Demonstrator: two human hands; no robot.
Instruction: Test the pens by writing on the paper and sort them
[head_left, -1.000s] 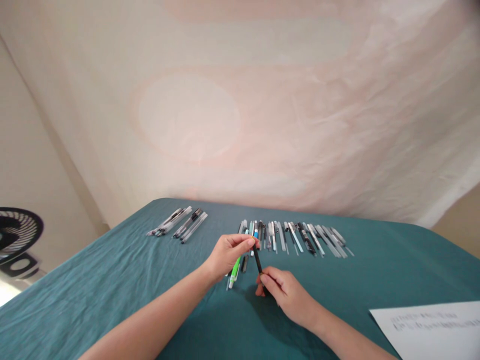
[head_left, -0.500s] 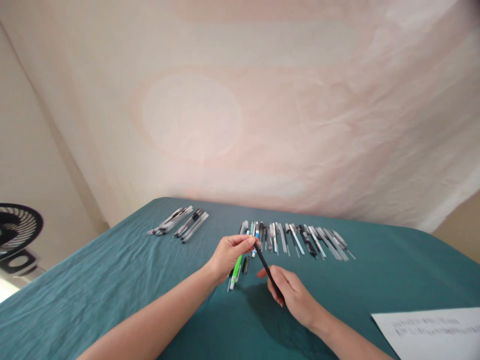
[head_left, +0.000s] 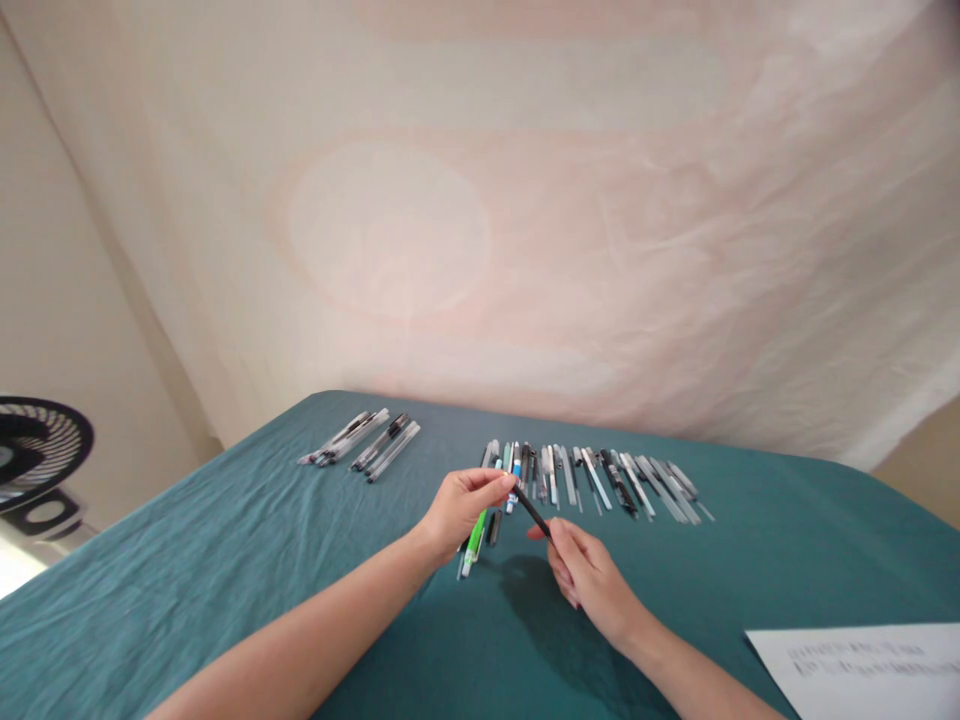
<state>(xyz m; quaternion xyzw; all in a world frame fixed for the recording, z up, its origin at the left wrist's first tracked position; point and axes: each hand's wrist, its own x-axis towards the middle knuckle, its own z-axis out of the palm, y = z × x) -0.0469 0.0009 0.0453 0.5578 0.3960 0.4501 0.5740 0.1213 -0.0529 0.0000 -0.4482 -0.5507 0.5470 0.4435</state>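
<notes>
Between my two hands a slim black pen barrel (head_left: 534, 512) slants above the table, its upper end to the left. The thumb and fingers of my left hand (head_left: 471, 508) pinch a small tip at that upper end. My right hand (head_left: 589, 575) is closed round the lower part, and its fingers hide that end. Below my left hand a green pen (head_left: 474, 545) with a white end lies on the cloth. A short dark cap-like piece (head_left: 494, 528) rests beside it.
Behind my hands runs a row of pens and loose pen parts (head_left: 566, 478). Small bundles of clear pens (head_left: 384, 446) lie at the back left. A printed paper sheet (head_left: 862, 665) is at the right front. A black fan (head_left: 45, 460) stands beyond the table's left edge.
My right hand has turned and shifted slightly right, and less of the black barrel now shows between the hands. My left hand keeps its pinch at nearly the same spot.
</notes>
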